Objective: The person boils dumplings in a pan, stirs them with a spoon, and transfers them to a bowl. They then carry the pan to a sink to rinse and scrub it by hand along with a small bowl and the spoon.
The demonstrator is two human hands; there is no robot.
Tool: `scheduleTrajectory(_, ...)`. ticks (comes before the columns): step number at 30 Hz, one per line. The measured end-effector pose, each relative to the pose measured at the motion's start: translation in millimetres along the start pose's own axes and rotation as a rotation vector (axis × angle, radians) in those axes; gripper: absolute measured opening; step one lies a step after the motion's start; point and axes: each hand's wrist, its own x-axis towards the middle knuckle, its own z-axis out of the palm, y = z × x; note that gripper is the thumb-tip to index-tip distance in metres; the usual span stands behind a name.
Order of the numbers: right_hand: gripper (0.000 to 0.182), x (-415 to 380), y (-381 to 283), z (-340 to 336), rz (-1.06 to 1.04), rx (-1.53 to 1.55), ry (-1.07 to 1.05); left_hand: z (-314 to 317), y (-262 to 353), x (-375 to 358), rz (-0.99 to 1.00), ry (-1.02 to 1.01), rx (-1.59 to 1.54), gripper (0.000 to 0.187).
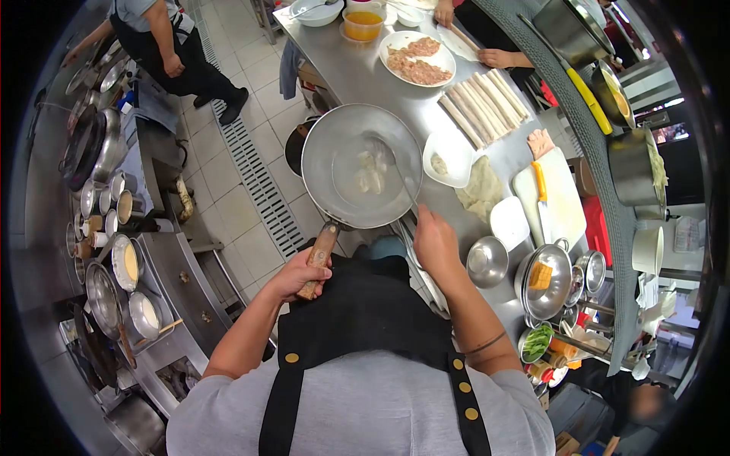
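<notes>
A: Hands first. State of grip?

B: Left hand: fingers closed around the wooden handle of the wok, thumb laid along it. Right hand: fingers curled shut on the end of a ladle. Neither is open.

A: Step in hand?

B: In my judgement, working the wok's contents with the ladle while the left hand steadies the pan. The next move calls for a level rim, a firm left grip and a gentle ladle, since the liquid could slop over.

A: Location and condition of the wok?

B: Directly ahead of the wearer, beside the steel table; whether the two touch cannot be determined. Metal wide, round and dull grey. Inside, shallow cloudy liquid and a cluster of pale lumps near the middle, close to the ladle's head. They appear wet and soft; kind unconfirmed.

A: Farther out?

B: Just right of the wok, a white dish holding a small pale lump. Beyond, a row of long pale rolls, then minced meat on a plate. At the far side, a co-worker's hand.
</notes>
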Motion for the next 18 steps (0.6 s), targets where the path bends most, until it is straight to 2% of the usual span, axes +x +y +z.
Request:
scheduleTrajectory(3, 0.031, 5, -3, -1, 0.034, -0.031, -0.088, -1, 0, 1, -0.001, -0.006, 0.007, 0.030)
scheduleTrajectory(7, 0.028, 5, -1, 5, 0.014, 0.004, -0.055, 0, 4, -1, -0.001, -0.015, 0.032, 0.030)
scheduleTrajectory(16, 0.026, 6, 42, -9, 0.060, -0.059, -0.112, -3, 6, -6, -0.016, -0.023, 0.049, 0.029)
scheduleTrajectory(18, 0.020, 9, 50, -13, 0.075, -0.010, -0.147, -4, 6, -8, -0.021, -0.026, 0.052, 0.029)
